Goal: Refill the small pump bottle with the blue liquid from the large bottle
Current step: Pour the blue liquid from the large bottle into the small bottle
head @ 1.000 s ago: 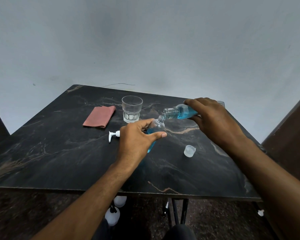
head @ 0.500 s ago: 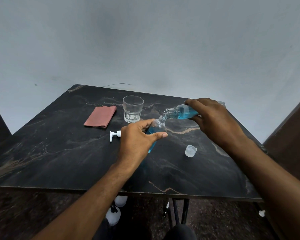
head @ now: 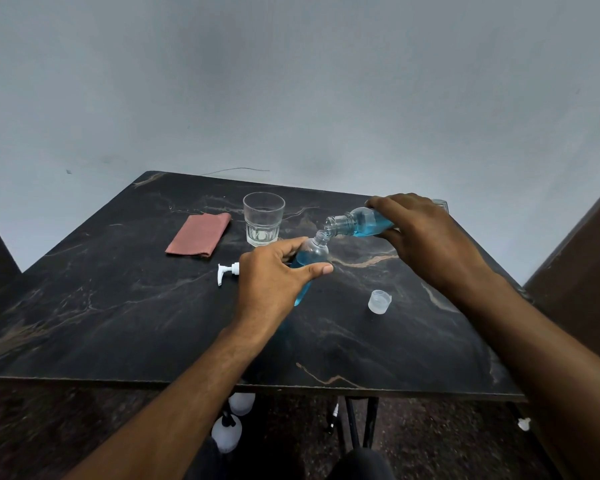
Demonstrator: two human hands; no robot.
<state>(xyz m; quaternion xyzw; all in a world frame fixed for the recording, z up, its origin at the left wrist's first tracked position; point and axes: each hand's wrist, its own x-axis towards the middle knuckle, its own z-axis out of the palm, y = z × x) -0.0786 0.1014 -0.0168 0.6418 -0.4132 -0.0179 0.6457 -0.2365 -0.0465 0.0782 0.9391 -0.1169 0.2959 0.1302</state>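
My left hand [head: 274, 282] grips the small clear bottle [head: 310, 254], which stands on the black table and holds blue liquid below its open neck. My right hand [head: 426, 237] holds the large clear bottle [head: 361, 221] tipped almost flat, its open mouth just above and right of the small bottle's neck. Blue liquid sits in the large bottle's lower side. The white pump head [head: 227, 270] lies on the table left of my left hand. A clear cap [head: 379, 301] lies to the right of the small bottle.
An empty drinking glass [head: 263, 218] stands behind the small bottle. A folded reddish cloth [head: 200, 234] lies left of the glass. The dark marble table [head: 118, 306] has its front edge near me. White bottles [head: 227, 433] stand on the floor beneath it.
Both hands and both bottles stay nearly as they were; the view has shifted very slightly.
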